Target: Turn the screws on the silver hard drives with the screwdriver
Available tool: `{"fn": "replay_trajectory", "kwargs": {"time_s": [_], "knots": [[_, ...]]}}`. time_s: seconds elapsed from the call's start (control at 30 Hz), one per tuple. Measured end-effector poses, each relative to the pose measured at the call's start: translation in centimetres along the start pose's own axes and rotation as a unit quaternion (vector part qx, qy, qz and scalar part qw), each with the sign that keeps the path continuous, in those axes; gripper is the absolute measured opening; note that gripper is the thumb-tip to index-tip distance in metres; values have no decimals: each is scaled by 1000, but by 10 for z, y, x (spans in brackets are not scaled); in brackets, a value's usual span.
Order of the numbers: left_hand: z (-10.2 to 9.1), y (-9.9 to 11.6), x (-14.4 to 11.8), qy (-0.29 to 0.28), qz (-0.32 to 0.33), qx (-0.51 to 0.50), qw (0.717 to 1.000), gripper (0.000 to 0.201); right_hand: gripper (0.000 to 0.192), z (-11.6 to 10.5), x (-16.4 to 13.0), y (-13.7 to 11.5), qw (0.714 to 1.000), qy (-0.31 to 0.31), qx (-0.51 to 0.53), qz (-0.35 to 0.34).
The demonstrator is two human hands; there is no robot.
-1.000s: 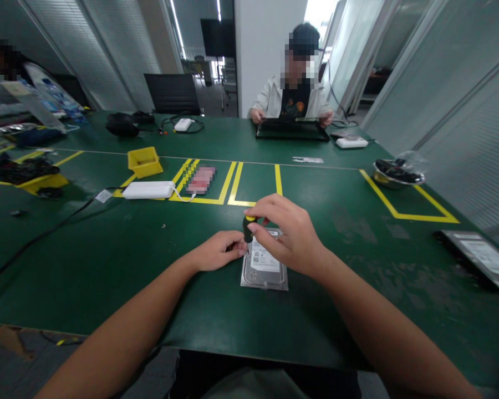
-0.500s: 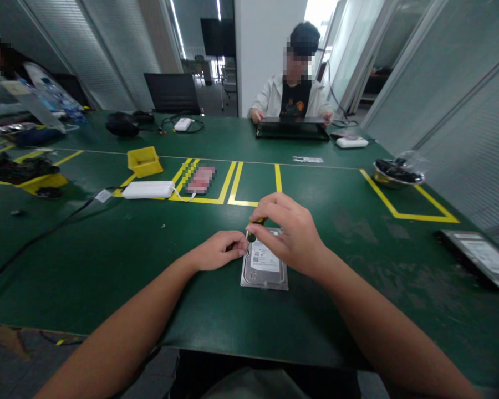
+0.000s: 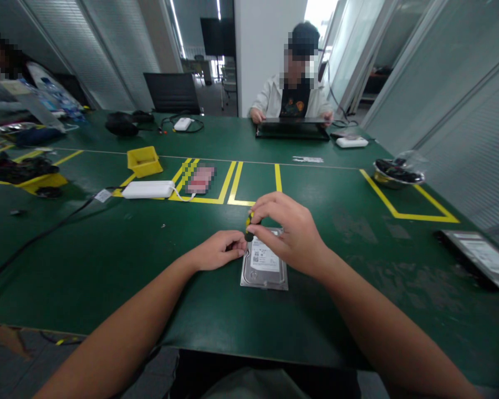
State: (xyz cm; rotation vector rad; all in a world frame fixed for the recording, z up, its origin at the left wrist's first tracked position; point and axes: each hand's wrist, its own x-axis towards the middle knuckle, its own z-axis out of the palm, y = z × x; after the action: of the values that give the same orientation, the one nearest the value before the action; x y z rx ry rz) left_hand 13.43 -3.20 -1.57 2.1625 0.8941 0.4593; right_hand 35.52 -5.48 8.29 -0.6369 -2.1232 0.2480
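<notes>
Nearest us, a drive (image 3: 264, 263) lies flat on the table (image 3: 108, 260), long axis pointing away from us. Our left hand (image 3: 218, 250) rests curled at its far left corner, touching it. Our right hand (image 3: 289, 233) pinches a screwdriver (image 3: 248, 227), upright over that corner. Farther off sit a white box (image 3: 148, 190) and yellow bin (image 3: 143, 160).

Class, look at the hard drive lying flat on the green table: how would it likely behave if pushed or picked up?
The hard drive looks like a rigid metal slab, so probably stiff and heavy for its size. Lying flat, it should slide rather than roll or tip. The left hand at its edge may be steadying it.
</notes>
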Motion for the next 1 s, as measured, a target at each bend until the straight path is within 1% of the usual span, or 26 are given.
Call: {"fn": "replay_trajectory", "kwargs": {"time_s": [0.1, 0.27, 0.33, 0.47, 0.53, 0.8, 1.0], "knots": [[0, 1, 0, -1, 1, -5, 1000, 10, 7, 0, 0, 1, 1000, -6, 7, -6], [0, 1, 0, -2, 3, -18, 1000, 10, 21, -1, -1, 0, 999, -21, 21, -13], [0, 1, 0, 1, 5, -16, 1000, 11, 19, -1, -1, 0, 999, -19, 27, -13], [0, 1, 0, 5, 3, -12, 1000, 11, 6, 0, 0, 0, 1000, 1, 14, -11], [0, 1, 0, 1, 0, -16, 1000, 10, 4, 0, 0, 1, 1000, 6, 9, -8], [0, 2, 1, -2, -4, -20, 1000, 10, 14, -2, -1, 2, 999, -23, 36, -11], [1, 2, 0, 1, -1, -28, 1000, 8, 21, -5, -1, -1, 999, -26, 15, -35]]}}
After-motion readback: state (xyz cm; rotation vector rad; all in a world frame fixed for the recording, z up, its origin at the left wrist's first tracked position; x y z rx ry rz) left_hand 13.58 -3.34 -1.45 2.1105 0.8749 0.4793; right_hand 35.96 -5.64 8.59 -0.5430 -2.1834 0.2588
